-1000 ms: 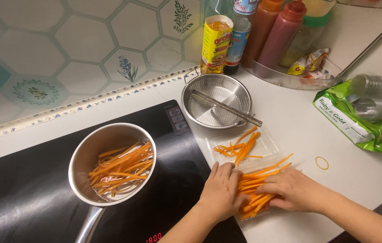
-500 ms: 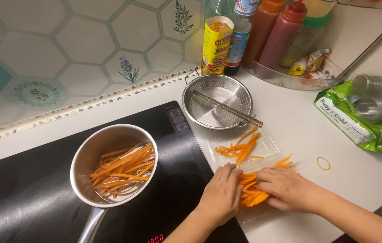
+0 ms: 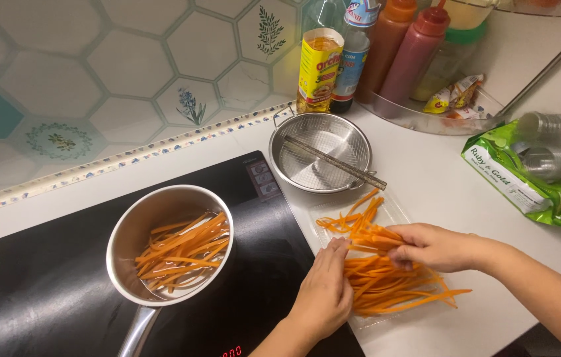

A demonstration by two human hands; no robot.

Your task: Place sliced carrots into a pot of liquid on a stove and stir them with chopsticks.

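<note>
Left hand (image 3: 323, 294) palm-down, fingers together, fingertips pressing carrot strips (image 3: 386, 281) on clear tray (image 3: 396, 210) beside cooktop (image 3: 264, 264). Right hand (image 3: 432, 246) curled, pinching bundle of strips. Saucepan (image 3: 161, 211) on cooktop holds more strips. Beyond: metal strainer (image 3: 320, 158) with chopsticks (image 3: 333, 162) across; sauce bottles (image 3: 412, 53) at wall.

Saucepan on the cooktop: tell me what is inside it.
The saucepan holds long orange carrot strips lying in shallow clear liquid. Some of the steel bottom shows between them; whatever lies beneath the strips is covered.
</note>
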